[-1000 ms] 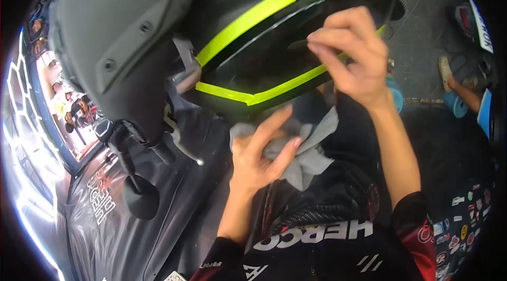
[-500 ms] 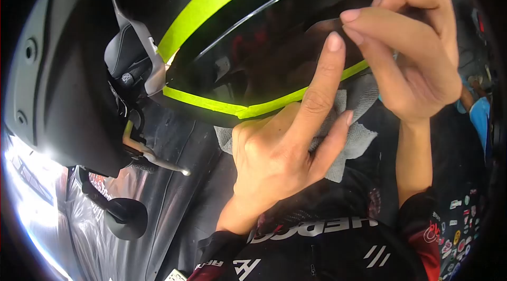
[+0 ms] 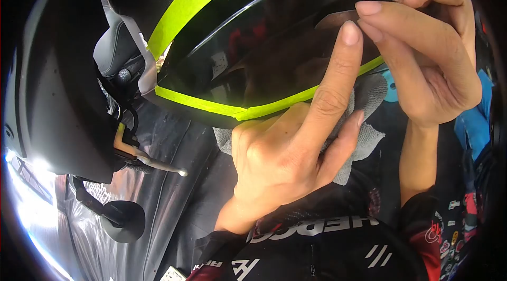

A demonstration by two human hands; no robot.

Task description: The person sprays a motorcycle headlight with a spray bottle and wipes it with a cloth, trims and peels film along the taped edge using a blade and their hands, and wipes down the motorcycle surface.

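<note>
A glossy black panel point(image 3: 274, 43) edged with neon yellow-green tape point(image 3: 195, 101) lies in front of me. My left hand point(image 3: 285, 149) is at its lower edge, with the index finger stretched up over the gloss and the other fingers curled out of sight. A crumpled grey cloth point(image 3: 369, 99) sticks out on both sides of this hand, bunched under it. Above the panel's right part, my right hand point(image 3: 433, 54) pinches thumb and index finger together, close to the left index fingertip. What the pinch holds, if anything, I cannot tell. A brownish, finger-shaped patch shows on the gloss beside the fingertips.
At left stand a large matt black body part point(image 3: 58, 86) and a grey bracket point(image 3: 129, 33). Below them are a metal lever point(image 3: 158, 165) and a round black mirror point(image 3: 124, 221). Something blue point(image 3: 475, 117) is at far right, above a surface with several stickers point(image 3: 451, 239).
Both hands have shifted slightly to the right with their poses kept. The panel, bracket and lever sit a little further left in view.
</note>
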